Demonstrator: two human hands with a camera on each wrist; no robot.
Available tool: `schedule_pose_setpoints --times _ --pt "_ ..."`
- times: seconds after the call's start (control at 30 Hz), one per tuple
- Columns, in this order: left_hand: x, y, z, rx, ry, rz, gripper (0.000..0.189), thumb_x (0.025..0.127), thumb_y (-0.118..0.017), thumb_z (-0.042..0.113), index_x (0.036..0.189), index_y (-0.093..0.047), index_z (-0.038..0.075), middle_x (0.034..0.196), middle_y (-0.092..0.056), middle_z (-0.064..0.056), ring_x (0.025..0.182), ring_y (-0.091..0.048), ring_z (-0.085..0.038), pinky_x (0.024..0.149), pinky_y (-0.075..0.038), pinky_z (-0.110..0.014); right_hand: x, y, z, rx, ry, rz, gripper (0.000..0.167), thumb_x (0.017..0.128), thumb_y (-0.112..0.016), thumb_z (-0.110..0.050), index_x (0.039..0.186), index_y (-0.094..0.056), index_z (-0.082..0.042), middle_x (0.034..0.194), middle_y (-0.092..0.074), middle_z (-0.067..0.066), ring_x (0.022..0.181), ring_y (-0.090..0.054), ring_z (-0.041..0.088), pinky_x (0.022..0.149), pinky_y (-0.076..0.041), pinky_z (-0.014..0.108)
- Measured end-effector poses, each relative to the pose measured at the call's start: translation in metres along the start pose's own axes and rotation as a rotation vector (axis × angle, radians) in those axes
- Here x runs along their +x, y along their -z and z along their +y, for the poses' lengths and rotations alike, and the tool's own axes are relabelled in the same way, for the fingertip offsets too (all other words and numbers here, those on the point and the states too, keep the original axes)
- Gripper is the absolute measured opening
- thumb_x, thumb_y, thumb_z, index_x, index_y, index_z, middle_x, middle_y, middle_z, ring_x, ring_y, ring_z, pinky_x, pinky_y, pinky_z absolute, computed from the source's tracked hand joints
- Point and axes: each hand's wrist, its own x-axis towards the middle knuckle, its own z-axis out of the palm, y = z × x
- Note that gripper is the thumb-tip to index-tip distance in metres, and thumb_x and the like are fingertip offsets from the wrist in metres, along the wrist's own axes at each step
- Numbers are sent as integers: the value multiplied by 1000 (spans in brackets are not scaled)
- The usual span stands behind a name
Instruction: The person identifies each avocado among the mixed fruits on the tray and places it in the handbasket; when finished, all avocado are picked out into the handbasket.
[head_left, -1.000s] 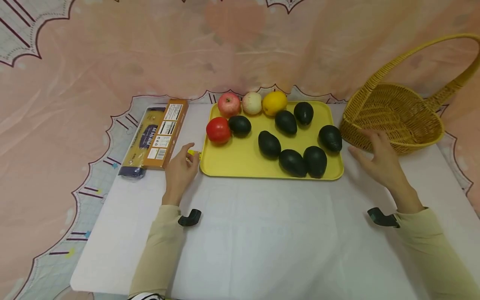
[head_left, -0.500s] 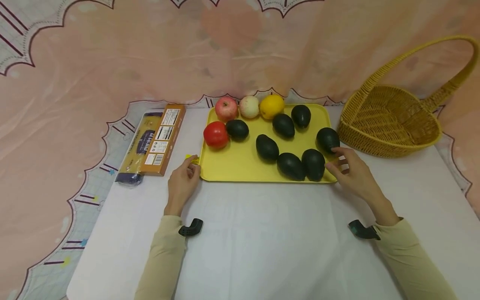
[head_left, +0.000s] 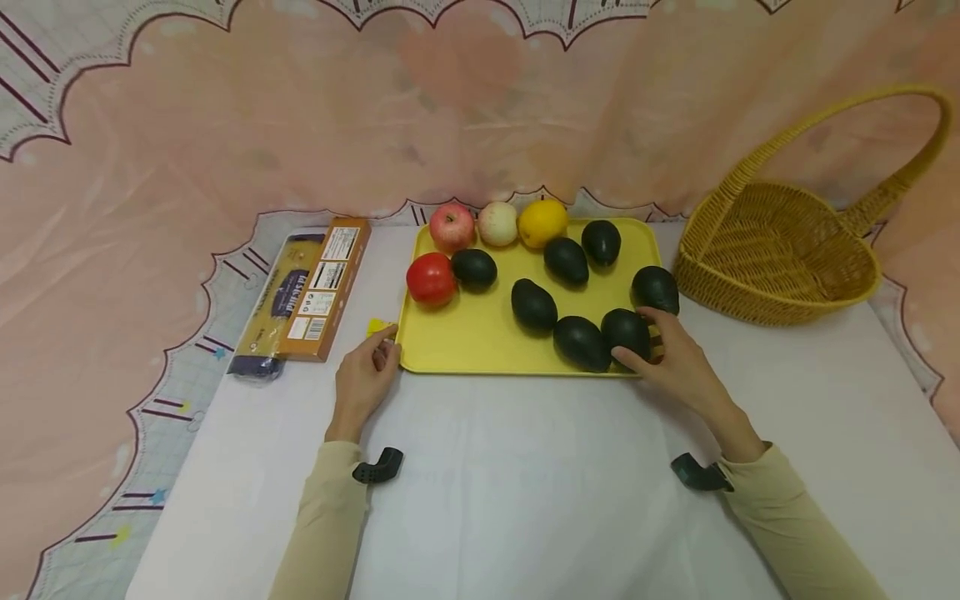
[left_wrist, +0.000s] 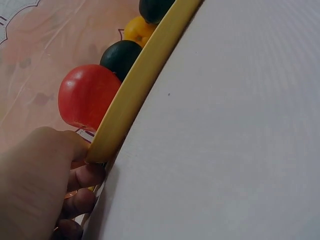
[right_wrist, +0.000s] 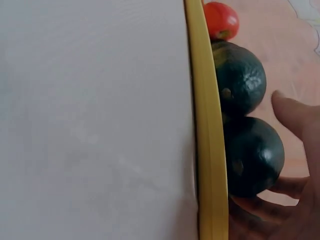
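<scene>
On the yellow tray (head_left: 465, 350) lie several dark green avocados. My right hand (head_left: 678, 358) reaches over the tray's front right corner, around the front right avocado (head_left: 621, 329). In the right wrist view its fingers (right_wrist: 267, 207) come up against the side of that avocado, while the thumb stands off above it. Another avocado (right_wrist: 240, 80) sits directly beside it. At the tray's left edge, my left hand (head_left: 363, 379) pinches the rim near the front corner, thumb on the rim and the other fingers curled below, close to a red tomato-like fruit (left_wrist: 90, 97).
Along the tray's back stand a pink apple (head_left: 452, 227), a pale round fruit (head_left: 498, 224) and a yellow lemon-like fruit (head_left: 543, 222). A wicker basket (head_left: 772, 308) with a tall handle is at right. An orange box (head_left: 326, 287) overlaps a pasta packet (head_left: 270, 304) at left.
My right hand has moved left from beside the basket to the front right avocado. The left hand has come down a little to the tray's rim. The view has shifted slightly.
</scene>
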Motion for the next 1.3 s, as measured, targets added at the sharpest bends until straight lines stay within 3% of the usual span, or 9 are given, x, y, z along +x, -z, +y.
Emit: schedule_pose_setpoints --times 0.17,0.33,0.6,0.73,0.9,1.17,1.3 --pt "-1 -1 -3 4 -22 -8 32 92 -58 21 122 -63 11 73 -56 -3 61 -45 -14 53 -32 -26 2 -4 0 -24 -1 39 81 80 -70 -48 139 -34 -4 132 -46 20 100 -55 33 80 -47 47" --pt "-1 -1 -3 2 -25 -3 32 92 -58 21 122 -62 11 73 -56 -4 60 -45 -15 53 -32 -26 3 -2 2 -23 46 93 68 82 -71 -40 131 -40 -5 121 -51 17 96 -56 30 78 -45 43" --pt "-1 -1 -3 -2 -16 -17 32 92 -58 21 123 -62 11 73 -56 -3 60 -44 -14 54 -32 -27 3 2 6 14 105 84 59 84 -69 -30 130 -41 -5 126 -49 15 101 -55 31 82 -44 45" --pt "-1 -1 -3 -4 -26 -10 32 92 -58 21 122 -62 10 73 -56 -4 60 -44 -14 53 -32 -26 3 8 4 37 127 112 57 84 -69 -24 130 -42 -4 125 -47 15 104 -52 29 83 -42 40" --pt "-1 -2 -3 -3 -25 -6 32 92 -58 21 122 -62 11 72 -56 -3 59 -44 -14 53 -31 -26 4 19 2 57 97 175 59 83 -68 -20 133 -42 -4 123 -46 18 104 -50 31 81 -39 34" --pt "-1 -2 -3 -1 -17 -16 32 93 -58 22 123 -61 11 74 -57 -4 60 -44 -14 53 -32 -27 4 40 3 76 29 215 57 86 -66 -26 137 -46 -10 121 -42 19 109 -48 33 81 -34 15" --pt "-1 -2 -4 -4 -16 -13 32 93 -58 21 122 -62 11 73 -57 -4 60 -45 -14 54 -32 -27 5 50 6 80 29 257 56 86 -66 -24 137 -47 -10 121 -44 18 104 -47 21 79 -34 13"
